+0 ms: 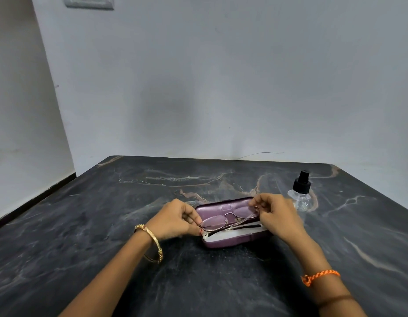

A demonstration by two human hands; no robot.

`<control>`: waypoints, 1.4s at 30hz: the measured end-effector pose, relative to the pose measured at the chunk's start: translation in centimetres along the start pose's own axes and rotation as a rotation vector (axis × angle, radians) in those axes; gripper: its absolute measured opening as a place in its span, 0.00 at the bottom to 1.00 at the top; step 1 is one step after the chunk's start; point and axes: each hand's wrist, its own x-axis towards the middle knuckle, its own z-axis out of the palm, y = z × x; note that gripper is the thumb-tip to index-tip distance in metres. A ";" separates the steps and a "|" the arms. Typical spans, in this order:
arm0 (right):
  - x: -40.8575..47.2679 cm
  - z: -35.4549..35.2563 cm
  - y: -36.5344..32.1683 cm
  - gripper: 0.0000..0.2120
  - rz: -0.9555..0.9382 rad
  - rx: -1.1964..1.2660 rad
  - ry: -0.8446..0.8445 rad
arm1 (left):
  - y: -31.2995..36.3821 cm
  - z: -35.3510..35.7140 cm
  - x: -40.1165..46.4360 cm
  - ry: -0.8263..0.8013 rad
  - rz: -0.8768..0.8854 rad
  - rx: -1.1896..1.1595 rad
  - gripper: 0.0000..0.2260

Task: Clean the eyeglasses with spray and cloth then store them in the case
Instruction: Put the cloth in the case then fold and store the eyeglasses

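A purple eyeglasses case (223,242) lies open in the middle of the dark marble table (107,225), its lid tipped back. Thin-framed eyeglasses (226,219) with folded arms sit just above the case's white lining. My left hand (178,219) pinches the left end of the frame. My right hand (276,216) pinches the right end. A clear spray bottle (301,195) with a black pump top stands upright behind and to the right of the case. I cannot make out the cloth.
A grey wall rises right behind the table's far edge. The table's left edge runs along a gap next to a white wall. A socket plate (88,2) sits high on the wall at the top left.
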 end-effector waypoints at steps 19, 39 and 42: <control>-0.3 -0.6 -0.8 0.15 0.022 -0.100 -0.062 | -0.1 -0.3 0.1 0.064 -0.011 -0.005 0.06; -0.3 0.0 -0.7 0.14 0.010 -0.062 -0.179 | -0.6 -2.1 -0.5 -0.014 -0.007 0.092 0.07; -0.3 0.0 -0.7 0.14 0.000 -0.082 -0.191 | -0.7 -2.4 -0.5 -0.070 -0.007 0.062 0.09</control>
